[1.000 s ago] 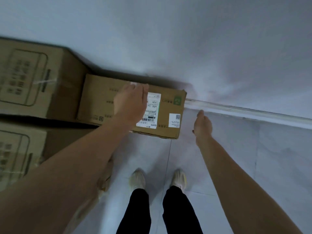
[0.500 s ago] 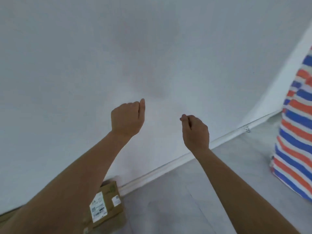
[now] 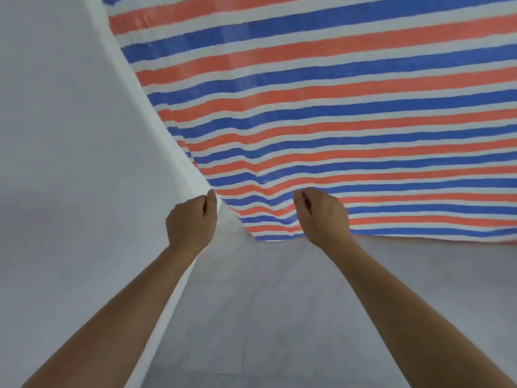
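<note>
Two bare hands raised before a striped sheet in a room corner.

The left hand (image 3: 191,219) and the right hand (image 3: 323,215) are seen from the back, each with its fingers (image 3: 301,198) curled in narrow toward the palm. The fingertips are hidden behind the knuckles, but both hands seem to hold nothing. The red, blue and white striped sheet (image 3: 321,107) fills the upper right of the view, its lower edge meeting the grey floor (image 3: 279,303) and its top and right side cut off by the frame. The right hand is in front of that lower edge, and whether it touches the sheet is hard to make out. The left hand is just beside the sheet's left edge, against the white wall (image 3: 70,135).
</note>
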Demonstrator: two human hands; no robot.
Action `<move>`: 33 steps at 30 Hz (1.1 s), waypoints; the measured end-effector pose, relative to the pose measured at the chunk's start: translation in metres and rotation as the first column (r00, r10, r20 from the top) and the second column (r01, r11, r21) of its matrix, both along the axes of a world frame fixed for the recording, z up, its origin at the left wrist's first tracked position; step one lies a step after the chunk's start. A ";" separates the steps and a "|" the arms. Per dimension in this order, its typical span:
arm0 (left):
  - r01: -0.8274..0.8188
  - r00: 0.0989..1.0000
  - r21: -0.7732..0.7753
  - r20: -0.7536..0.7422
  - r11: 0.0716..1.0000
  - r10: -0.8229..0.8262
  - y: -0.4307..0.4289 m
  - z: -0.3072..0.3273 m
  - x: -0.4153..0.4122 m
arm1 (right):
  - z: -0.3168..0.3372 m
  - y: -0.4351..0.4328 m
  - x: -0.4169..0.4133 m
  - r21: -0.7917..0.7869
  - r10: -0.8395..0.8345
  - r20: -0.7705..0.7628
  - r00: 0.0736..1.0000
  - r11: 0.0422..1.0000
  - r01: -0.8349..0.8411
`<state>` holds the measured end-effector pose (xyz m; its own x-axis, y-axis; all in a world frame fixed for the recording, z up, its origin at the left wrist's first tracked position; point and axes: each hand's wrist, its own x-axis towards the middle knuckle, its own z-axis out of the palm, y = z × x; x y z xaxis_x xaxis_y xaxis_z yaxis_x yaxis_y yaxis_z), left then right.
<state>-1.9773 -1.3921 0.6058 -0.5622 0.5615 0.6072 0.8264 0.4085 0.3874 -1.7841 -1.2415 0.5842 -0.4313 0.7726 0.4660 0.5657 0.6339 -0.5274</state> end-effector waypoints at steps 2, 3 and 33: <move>0.132 0.990 0.000 0.053 0.991 -0.132 0.076 -0.009 0.051 | -0.007 0.052 0.071 -0.003 -0.116 0.021 0.993 0.993 0.116; 0.214 0.973 -0.006 0.091 0.977 -0.212 0.122 -0.017 0.089 | -0.014 0.082 0.118 -0.009 -0.207 0.042 0.977 0.978 0.208; 0.924 0.380 -0.078 0.313 0.375 -0.871 0.783 -0.086 0.707 | -0.108 0.508 0.693 -0.211 -0.949 0.268 0.167 0.112 0.971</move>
<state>-1.2707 -0.6095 0.5193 0.2754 0.8934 0.3550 0.6721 -0.4430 0.5933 -1.0914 -0.7339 0.4766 0.7575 0.6330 0.1594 0.6202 -0.6217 -0.4783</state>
